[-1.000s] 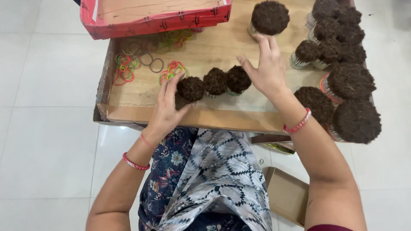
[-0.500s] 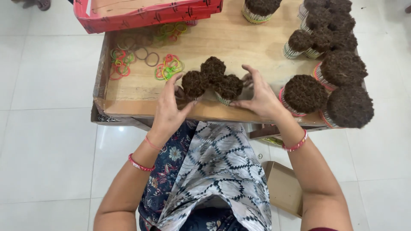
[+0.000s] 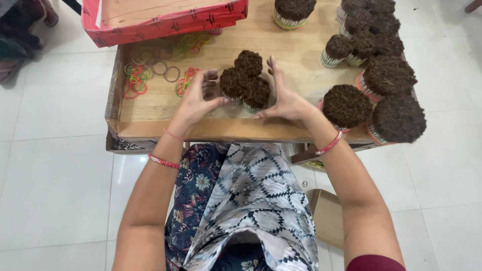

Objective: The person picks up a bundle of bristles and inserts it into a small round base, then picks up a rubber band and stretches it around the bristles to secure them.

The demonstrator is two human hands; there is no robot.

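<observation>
Three small upright bundles with dark brown tops (image 3: 246, 79) stand pressed together in a cluster on the wooden board (image 3: 150, 118). My left hand (image 3: 197, 99) cups the cluster from the left, fingers spread and touching the bundles. My right hand (image 3: 285, 96) presses against it from the right, palm inward, fingers extended. Both hands squeeze the bundles together between them.
Coloured rubber bands (image 3: 150, 70) lie scattered at the board's left. A red box lid (image 3: 165, 20) sits at the back. Larger brown-topped bundles (image 3: 386, 95) crowd the right side, another (image 3: 293, 10) stands at the back. A cardboard box (image 3: 329, 216) lies on the tiled floor.
The three bundles stood in a row one second ago; my hands have pushed them into a tight triangular cluster and now hold it from both sides.
</observation>
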